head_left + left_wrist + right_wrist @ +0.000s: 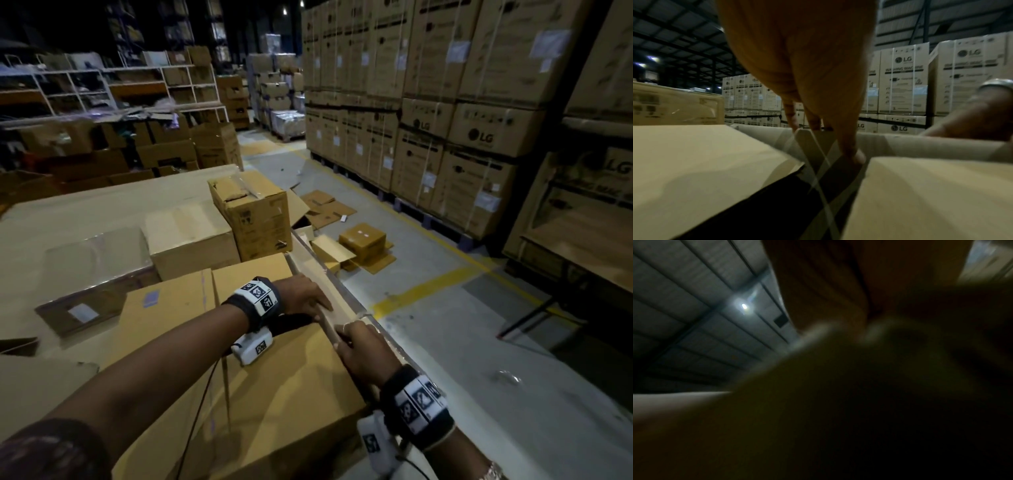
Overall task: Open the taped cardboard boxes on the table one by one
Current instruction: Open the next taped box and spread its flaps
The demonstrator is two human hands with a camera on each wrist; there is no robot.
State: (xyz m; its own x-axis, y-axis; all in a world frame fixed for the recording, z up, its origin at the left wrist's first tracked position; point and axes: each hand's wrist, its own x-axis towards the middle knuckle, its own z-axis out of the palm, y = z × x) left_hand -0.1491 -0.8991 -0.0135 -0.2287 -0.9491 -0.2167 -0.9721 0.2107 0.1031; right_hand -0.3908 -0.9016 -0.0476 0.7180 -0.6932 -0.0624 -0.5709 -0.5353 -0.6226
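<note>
A large cardboard box [274, 394] lies in front of me on the table. Its two top flaps are parted by a dark gap. Along the box's right side a long narrow side flap [313, 270] stands up. My left hand [305, 296] pinches it, fingers over the top edge and thumb [854, 154] on the inner face. Closer to me, my right hand [359, 349] grips the same flap [920, 146] with curled fingers. Loose strands of clear tape [818, 178] cross the gap. The right wrist view is dark and blurred, with cardboard close against the lens.
A closed box [191, 240] and a taller box [253, 212] with torn tape stand behind, and a flat box [164, 308] lies to the left. The table edge runs just right of my hands. Cardboard scraps [363, 240] lie on the floor; stacked cartons [479, 137] line the aisle.
</note>
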